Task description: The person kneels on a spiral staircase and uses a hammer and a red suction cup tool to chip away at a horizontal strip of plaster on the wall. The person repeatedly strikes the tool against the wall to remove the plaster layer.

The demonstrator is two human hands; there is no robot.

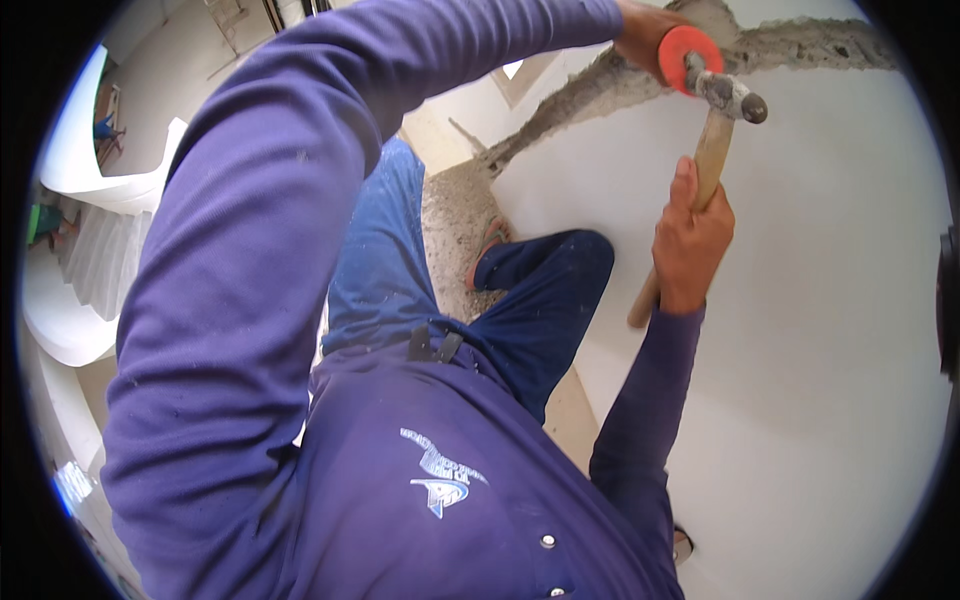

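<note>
My right hand (692, 232) is wrapped round the wooden handle of a hammer (714, 150), thumb laid along it. The stained steel hammer head is up by the struck end of a chisel (692, 66), overlapping it in view; I cannot tell if they touch. Behind the chisel's round orange-red hand guard (682, 48), my left hand (643, 38) is closed on the chisel, its fingers mostly hidden. The chisel's tip is out of sight. Close by, a rough groove (590, 95) is cut into the white wall (800, 260), baring grey material.
My bent legs in blue trousers (540, 275) are close to the wall, a sandalled foot (490, 245) on rough, speckled floor (450, 215). Steps (105, 260) and a curved white parapet (70, 320) lie at the left. A person in green (45, 222) is partly visible there.
</note>
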